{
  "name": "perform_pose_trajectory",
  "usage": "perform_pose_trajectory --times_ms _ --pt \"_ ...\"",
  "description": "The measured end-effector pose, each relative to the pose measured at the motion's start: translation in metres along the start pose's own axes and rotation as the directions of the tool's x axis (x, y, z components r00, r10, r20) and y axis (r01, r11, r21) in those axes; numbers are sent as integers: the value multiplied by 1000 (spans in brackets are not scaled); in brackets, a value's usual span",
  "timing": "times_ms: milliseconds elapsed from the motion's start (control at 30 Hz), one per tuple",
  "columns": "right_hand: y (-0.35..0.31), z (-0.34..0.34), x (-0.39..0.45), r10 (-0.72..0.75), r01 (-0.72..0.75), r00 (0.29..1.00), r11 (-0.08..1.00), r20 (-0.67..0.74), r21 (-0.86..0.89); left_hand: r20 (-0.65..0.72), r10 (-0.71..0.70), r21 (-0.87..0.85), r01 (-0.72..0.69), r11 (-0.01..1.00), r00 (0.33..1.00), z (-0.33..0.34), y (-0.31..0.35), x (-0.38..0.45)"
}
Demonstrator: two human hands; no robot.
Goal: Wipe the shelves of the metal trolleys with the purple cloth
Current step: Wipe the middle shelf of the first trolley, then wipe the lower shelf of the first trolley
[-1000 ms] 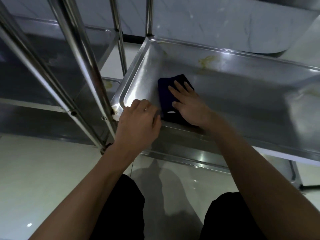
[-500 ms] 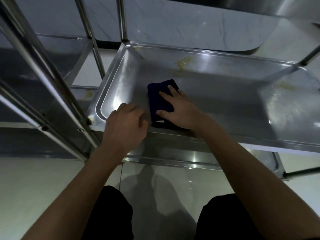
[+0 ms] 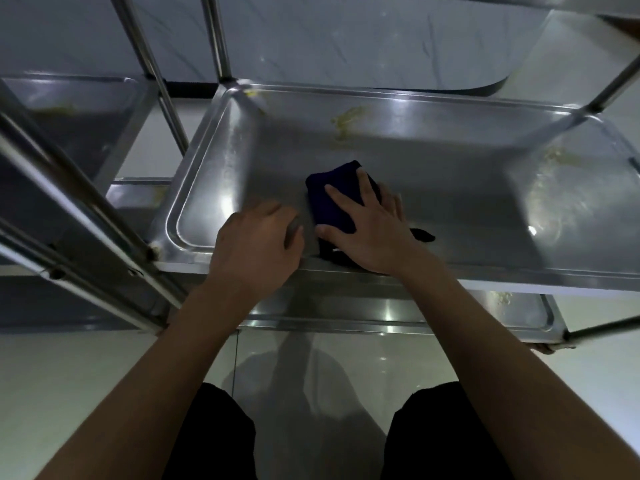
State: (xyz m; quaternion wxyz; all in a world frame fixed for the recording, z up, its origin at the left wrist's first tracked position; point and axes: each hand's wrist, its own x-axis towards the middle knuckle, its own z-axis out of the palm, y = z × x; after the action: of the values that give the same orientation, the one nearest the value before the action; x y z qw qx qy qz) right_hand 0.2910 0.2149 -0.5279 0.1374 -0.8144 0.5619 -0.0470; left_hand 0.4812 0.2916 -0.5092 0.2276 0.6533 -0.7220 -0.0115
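Observation:
The folded dark purple cloth (image 3: 329, 199) lies on the middle shelf (image 3: 450, 188) of a metal trolley, near its front edge. My right hand (image 3: 370, 226) presses flat on the cloth with fingers spread and straight. My left hand (image 3: 256, 244) rests on the shelf's front rim just left of the cloth, fingers bent over the edge. Yellowish smears (image 3: 346, 121) mark the shelf near the back rim, and more yellowish residue (image 3: 554, 161) shows at the right end.
A second trolley's shelf (image 3: 76, 109) stands to the left, also smeared. Slanted steel posts (image 3: 79, 202) cross the left foreground. A lower shelf (image 3: 512, 306) shows beneath. The upper shelf's underside (image 3: 381, 39) hangs overhead. A glossy tiled floor (image 3: 69, 375) and my knees are below.
The view has shifted so more of the shelf's right end shows. My right hand and the cloth have slid slightly right along the shelf; my left hand stays on the front rim.

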Motion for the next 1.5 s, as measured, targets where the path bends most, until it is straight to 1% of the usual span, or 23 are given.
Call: perform_pose_trajectory --times_ms 100,200,300,400,467,567,633,733,833,900,967,1000,1100,1233,1267,1367,1433,1500 --pt "7 -4 -1 13 -14 1000 1000 20 6 -5 19 8 -19 1000 1000 1 1 4" --pt "20 -13 -4 29 -29 999 999 -13 14 0 43 4 -43 999 999 4 5 8" --pt "40 -21 -11 111 -113 988 994 -107 -11 21 55 -8 -55 998 998 10 12 15" --pt "71 -30 -19 205 -207 963 978 -175 7 57 85 -25 -84 996 995 21 26 27" --pt "94 -37 -25 265 -265 940 964 -214 27 55 120 -13 -120 993 991 28 40 38" --pt "116 -42 -30 316 -316 905 948 -284 48 65 185 1 -185 983 981 39 67 59" --pt "117 -43 -33 333 -327 893 942 -303 72 96 210 -18 -210 978 973 44 84 71" --pt "109 -50 -40 343 -332 894 939 -288 86 139 188 -53 -182 982 972 43 107 78" --pt "98 -65 -60 402 -369 875 914 -269 168 249 172 -107 -150 983 953 38 126 74" --pt "90 -82 -78 438 -397 855 897 -276 194 360 169 -138 -127 982 918 32 135 73" --pt "79 -99 -102 474 -436 839 879 -266 193 490 158 -110 -119 987 857 17 147 69" --pt "73 -109 -117 488 -448 834 871 -256 201 533 160 -104 -123 987 831 6 154 64" --pt "53 -141 -170 563 -517 795 824 -227 234 615 174 -115 -132 985 769 -42 185 46" --pt "20 -192 -257 686 -648 716 723 -133 240 716 263 -182 -191 965 646 -115 233 23" --pt "12 -206 -278 712 -673 692 696 -117 251 719 294 -193 -226 955 629 -134 244 18" --pt "-8 -253 -330 765 -720 636 634 -96 281 693 375 -222 -314 923 615 -192 270 7" --pt "-19 -282 -359 790 -746 608 602 -77 284 689 412 -244 -344 907 597 -226 284 2" --pt "-30 -307 -388 801 -759 595 586 -63 284 682 430 -260 -354 898 592 -254 297 -1"
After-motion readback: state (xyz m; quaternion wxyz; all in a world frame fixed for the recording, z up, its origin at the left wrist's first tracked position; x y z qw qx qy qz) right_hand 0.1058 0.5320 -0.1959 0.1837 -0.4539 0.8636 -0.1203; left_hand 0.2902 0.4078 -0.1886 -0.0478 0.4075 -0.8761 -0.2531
